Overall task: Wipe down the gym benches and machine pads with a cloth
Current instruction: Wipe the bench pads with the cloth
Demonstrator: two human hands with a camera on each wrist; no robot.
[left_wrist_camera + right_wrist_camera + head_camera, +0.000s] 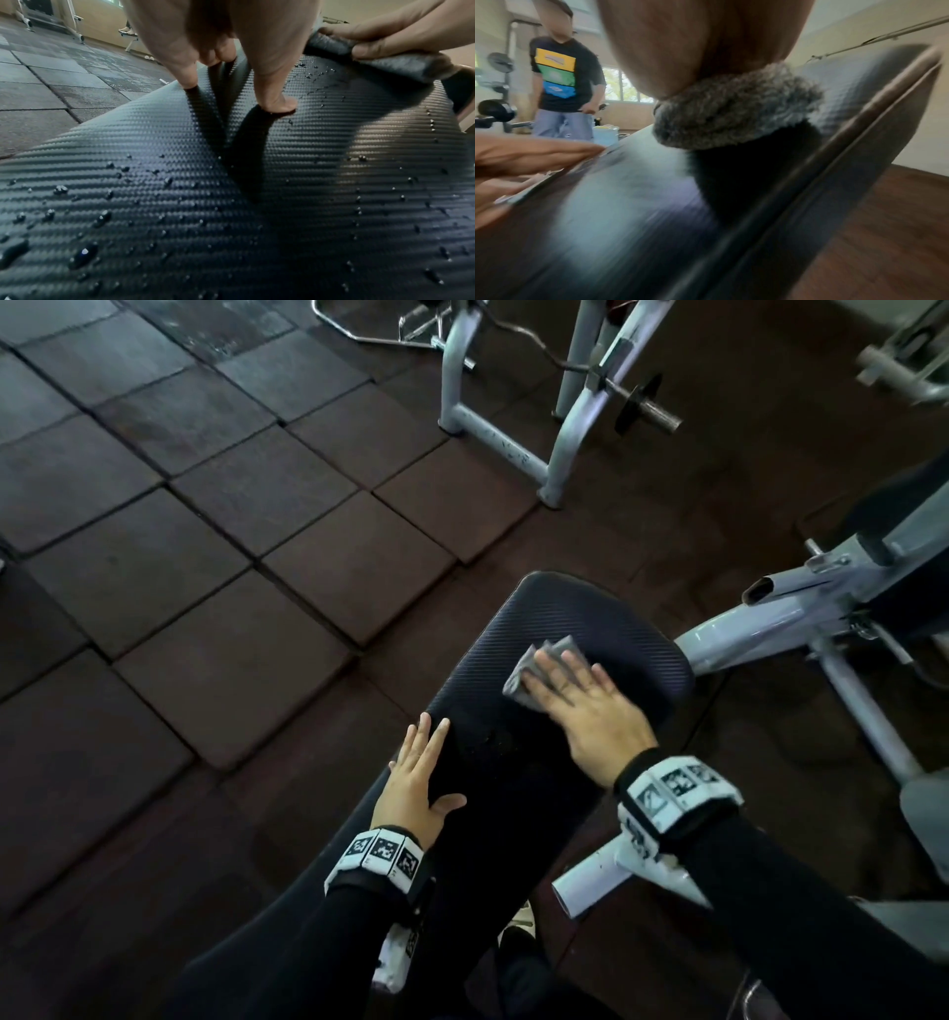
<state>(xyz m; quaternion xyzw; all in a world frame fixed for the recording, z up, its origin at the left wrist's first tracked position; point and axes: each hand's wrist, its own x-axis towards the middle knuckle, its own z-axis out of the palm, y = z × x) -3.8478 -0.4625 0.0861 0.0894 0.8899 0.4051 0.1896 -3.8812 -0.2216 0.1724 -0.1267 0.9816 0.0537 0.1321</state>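
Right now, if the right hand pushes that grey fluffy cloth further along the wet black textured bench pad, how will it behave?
The grey fluffy cloth looks soft and bunched, so it probably folds instead of sliding flat. Droplets beading on the black textured bench pad suggest a slick, easy glide.

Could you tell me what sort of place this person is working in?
Most likely a gym: a padded bench under the hands, a barbell resting on a white rack, and rubber floor tiles all around.
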